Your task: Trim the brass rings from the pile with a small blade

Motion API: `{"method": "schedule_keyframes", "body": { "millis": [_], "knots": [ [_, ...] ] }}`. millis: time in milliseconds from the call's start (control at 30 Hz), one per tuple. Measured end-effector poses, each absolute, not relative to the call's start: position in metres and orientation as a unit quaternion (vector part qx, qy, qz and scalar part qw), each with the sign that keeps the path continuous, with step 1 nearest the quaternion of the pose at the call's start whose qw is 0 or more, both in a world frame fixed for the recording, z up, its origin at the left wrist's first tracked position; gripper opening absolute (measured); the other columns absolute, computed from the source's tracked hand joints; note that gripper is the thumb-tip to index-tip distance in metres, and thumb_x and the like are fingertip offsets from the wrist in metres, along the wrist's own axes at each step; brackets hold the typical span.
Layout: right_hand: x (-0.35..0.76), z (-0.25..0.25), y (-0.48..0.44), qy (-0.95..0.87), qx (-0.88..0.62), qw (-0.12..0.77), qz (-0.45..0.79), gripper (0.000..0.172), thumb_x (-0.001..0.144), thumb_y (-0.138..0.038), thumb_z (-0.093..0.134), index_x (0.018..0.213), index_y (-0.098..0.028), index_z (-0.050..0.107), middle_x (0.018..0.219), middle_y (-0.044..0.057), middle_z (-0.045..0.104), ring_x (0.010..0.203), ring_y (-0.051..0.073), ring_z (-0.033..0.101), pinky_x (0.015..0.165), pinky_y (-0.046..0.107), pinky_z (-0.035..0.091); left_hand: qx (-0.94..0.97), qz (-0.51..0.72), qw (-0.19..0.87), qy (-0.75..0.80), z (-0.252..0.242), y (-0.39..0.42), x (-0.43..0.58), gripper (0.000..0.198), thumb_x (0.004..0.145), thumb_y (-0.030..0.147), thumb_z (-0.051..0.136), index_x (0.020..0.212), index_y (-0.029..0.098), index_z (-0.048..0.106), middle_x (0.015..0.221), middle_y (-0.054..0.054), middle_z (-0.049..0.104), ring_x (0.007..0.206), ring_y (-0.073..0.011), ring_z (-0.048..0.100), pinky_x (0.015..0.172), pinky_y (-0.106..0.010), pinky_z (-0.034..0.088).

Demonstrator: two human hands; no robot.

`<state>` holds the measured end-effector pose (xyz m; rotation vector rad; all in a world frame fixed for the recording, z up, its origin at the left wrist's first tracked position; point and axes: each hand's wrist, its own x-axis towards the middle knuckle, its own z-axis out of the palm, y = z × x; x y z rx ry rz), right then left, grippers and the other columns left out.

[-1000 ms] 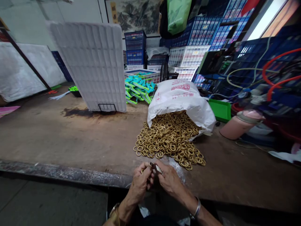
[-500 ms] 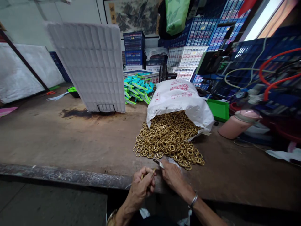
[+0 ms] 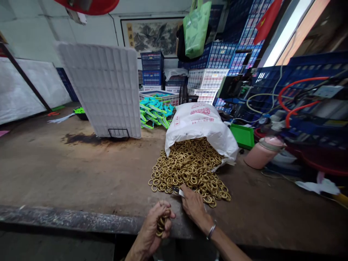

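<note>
Several gold-coloured rings (image 3: 161, 224) lie in my left hand (image 3: 152, 224), with the fingers curled round them above the table's front edge. My right hand (image 3: 194, 206) is closed on a thin tool with a dark tip and a white section (image 3: 180, 192); its exact kind is too small to tell. The dark tip is at the near edge of a heap of gold-coloured rings (image 3: 187, 170). That heap spills from the mouth of a white woven sack (image 3: 194, 123) with red print, lying on its side.
A white ribbed panel (image 3: 103, 90) stands upright in a black wire holder on the brown table (image 3: 81, 174). Behind are green and blue plastic pieces (image 3: 154, 110) and stacked crates (image 3: 208, 78). On the right are a green tray (image 3: 241, 136) and a pink bottle (image 3: 263, 152).
My left hand has turned and opened somewhat, so the rings inside now show. The right hand has moved the tool forward to the heap's edge. The camera view has tilted up.
</note>
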<state>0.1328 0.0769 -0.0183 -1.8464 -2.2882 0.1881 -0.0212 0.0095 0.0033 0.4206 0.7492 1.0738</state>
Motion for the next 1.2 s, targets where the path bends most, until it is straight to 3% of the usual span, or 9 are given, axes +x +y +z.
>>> {"method": "schedule_keyframes", "body": {
  "millis": [233, 467, 567, 700, 800, 933, 1100, 1200],
  "knots": [
    [0.14, -0.025, 0.078, -0.768, -0.61, 0.167, 0.097, 0.021, 0.077, -0.011, 0.034, 0.086, -0.018, 0.051, 0.076, 0.003, 0.06, 0.064, 0.015, 0.054, 0.055, 0.025, 0.025, 0.081, 0.492, 0.818, 0.286, 0.001, 0.016, -0.027, 0.023, 0.07, 0.033, 0.061, 0.079, 0.013, 0.056, 0.066, -0.002, 0.055, 0.041, -0.0017, 0.04, 0.035, -0.013, 0.018],
    [0.144, -0.012, 0.074, -0.684, -0.566, 0.298, 0.351, 0.018, 0.079, -0.032, 0.035, 0.071, -0.019, 0.045, 0.066, -0.002, 0.048, 0.061, 0.012, 0.044, 0.057, 0.022, 0.033, 0.086, 0.494, 0.802, 0.324, -0.002, 0.019, -0.025, 0.021, 0.065, 0.024, 0.066, 0.068, 0.014, 0.047, 0.065, 0.0, 0.056, 0.039, -0.0003, 0.036, 0.035, -0.012, 0.017],
    [0.139, -0.004, 0.066, -0.635, -0.541, 0.31, 0.456, 0.02, 0.077, -0.038, 0.04, 0.07, -0.019, 0.045, 0.059, -0.006, 0.042, 0.052, 0.009, 0.037, 0.05, 0.019, 0.031, 0.173, 0.502, 0.756, 0.382, -0.002, 0.021, -0.021, 0.022, 0.067, 0.029, 0.064, 0.069, 0.016, 0.046, 0.063, 0.002, 0.055, 0.038, -0.0013, 0.036, 0.034, -0.013, 0.018],
    [0.131, 0.007, 0.055, -0.57, -0.507, 0.275, 0.586, 0.021, 0.076, -0.041, 0.045, 0.075, -0.021, 0.043, 0.05, -0.01, 0.03, 0.04, 0.005, 0.025, 0.039, 0.017, 0.021, 0.31, 0.501, 0.635, 0.5, -0.002, 0.024, -0.015, 0.026, 0.069, 0.035, 0.059, 0.085, 0.016, 0.053, 0.054, 0.005, 0.052, 0.034, -0.0027, 0.033, 0.034, -0.015, 0.021],
    [0.126, 0.011, 0.05, -0.537, -0.48, 0.253, 0.646, 0.022, 0.074, -0.042, 0.048, 0.075, -0.021, 0.042, 0.049, -0.011, 0.027, 0.037, 0.004, 0.02, 0.035, 0.017, 0.016, 0.392, 0.499, 0.577, 0.514, 0.003, 0.024, -0.012, 0.027, 0.069, 0.032, 0.059, 0.088, 0.014, 0.059, 0.053, 0.003, 0.054, 0.04, -0.0059, 0.04, 0.04, -0.018, 0.031],
    [0.122, 0.01, 0.048, -0.521, -0.481, 0.234, 0.665, 0.024, 0.073, -0.044, 0.048, 0.076, -0.021, 0.044, 0.047, -0.012, 0.024, 0.035, 0.003, 0.018, 0.034, 0.017, 0.014, 0.451, 0.519, 0.535, 0.491, 0.01, 0.023, -0.011, 0.019, 0.07, 0.031, 0.058, 0.076, 0.014, 0.064, 0.069, -0.002, 0.061, 0.061, -0.0117, 0.052, 0.058, -0.02, 0.039],
    [0.116, 0.007, 0.048, -0.534, -0.519, 0.267, 0.612, 0.021, 0.075, -0.041, 0.046, 0.079, -0.02, 0.045, 0.047, -0.011, 0.03, 0.037, 0.004, 0.023, 0.038, 0.017, 0.02, 0.386, 0.497, 0.578, 0.52, 0.001, 0.02, -0.013, 0.019, 0.07, 0.035, 0.057, 0.073, 0.016, 0.055, 0.043, 0.007, 0.043, 0.036, -0.0049, 0.033, 0.037, -0.017, 0.027],
    [0.113, 0.007, 0.049, -0.54, -0.519, 0.286, 0.598, 0.021, 0.077, -0.04, 0.044, 0.08, -0.02, 0.045, 0.049, -0.01, 0.036, 0.038, 0.004, 0.025, 0.039, 0.017, 0.021, 0.338, 0.489, 0.626, 0.504, -0.003, 0.019, -0.014, 0.024, 0.07, 0.04, 0.057, 0.073, 0.017, 0.051, 0.049, 0.007, 0.047, 0.034, -0.0032, 0.03, 0.033, -0.016, 0.022]
  ]
}}
